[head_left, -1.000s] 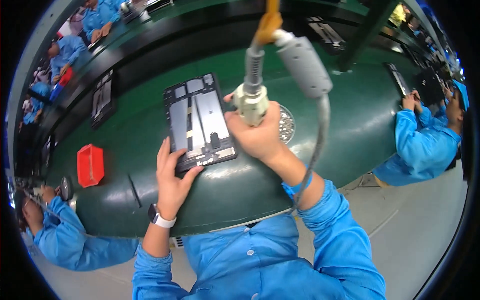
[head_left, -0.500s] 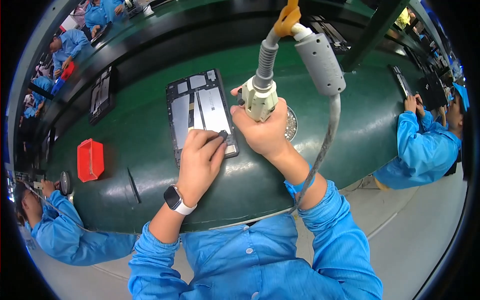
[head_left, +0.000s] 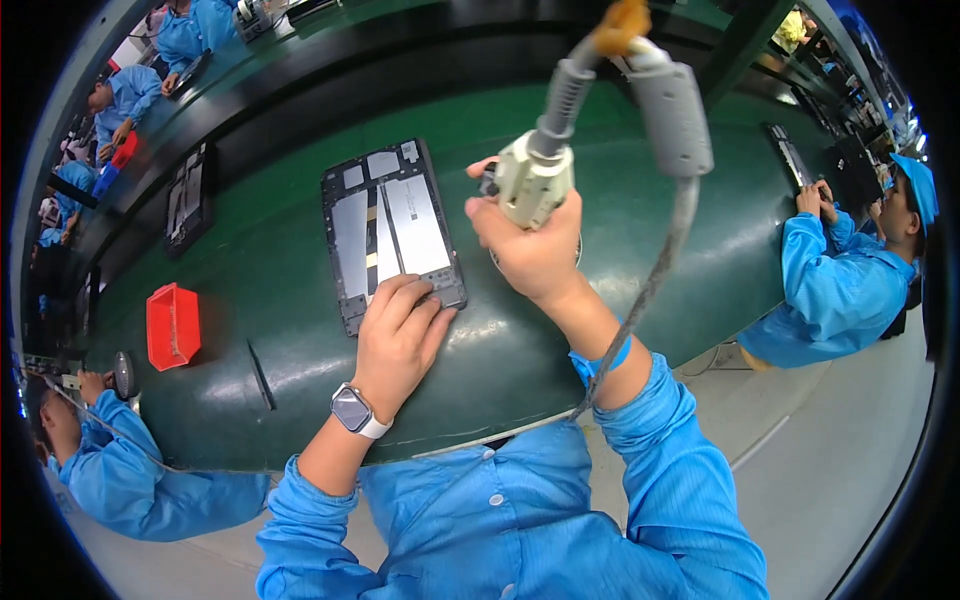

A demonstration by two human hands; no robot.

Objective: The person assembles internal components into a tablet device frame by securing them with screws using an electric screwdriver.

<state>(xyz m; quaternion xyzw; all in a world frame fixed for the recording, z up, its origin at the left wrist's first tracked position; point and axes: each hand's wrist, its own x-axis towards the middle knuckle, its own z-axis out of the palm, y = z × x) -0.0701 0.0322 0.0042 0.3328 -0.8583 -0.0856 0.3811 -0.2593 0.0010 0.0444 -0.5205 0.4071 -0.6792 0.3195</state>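
Note:
An open-backed tablet, dark-framed with silver plates inside, lies on the green bench. My left hand is closed over its lower edge, fingertips on the frame and thumb by the rim; anything small beneath them is hidden. My right hand grips a pale electric screwdriver to the right of the tablet, fingers wrapped round its body. The tool's tip is out of sight. Under that hand, only the rim of a round dish shows.
A grey cable with a thick sleeve hangs beside my right arm. Left on the bench are a red bin and dark tweezers. Another tablet lies further left. Co-workers in blue sit at both sides.
My right hand and the screwdriver have shifted slightly up and right, now covering most of the screw dish. The left fingers have moved down the tablet; the small black piece at them no longer shows.

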